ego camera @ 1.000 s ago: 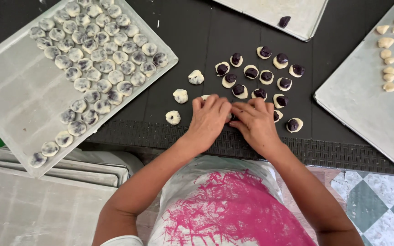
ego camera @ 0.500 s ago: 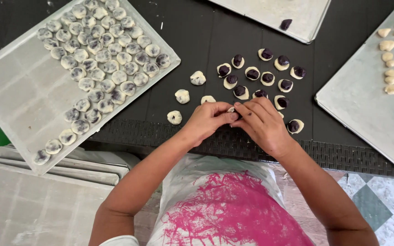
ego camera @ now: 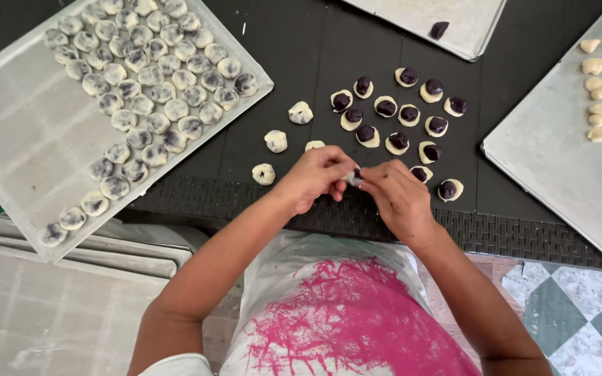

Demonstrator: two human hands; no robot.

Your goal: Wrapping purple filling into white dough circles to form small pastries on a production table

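The big grey metal tray on the left is well filled with closed pale dough balls; three more lie loose beside it. Left hand and right hand pinch one small filled dough piece together, now lifted off the black table. About fourteen open dough rounds with dark filling wait.

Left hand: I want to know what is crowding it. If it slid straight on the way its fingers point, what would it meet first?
The left hand points rightward and would almost at once meet the right hand, already pinching the same small dough piece.
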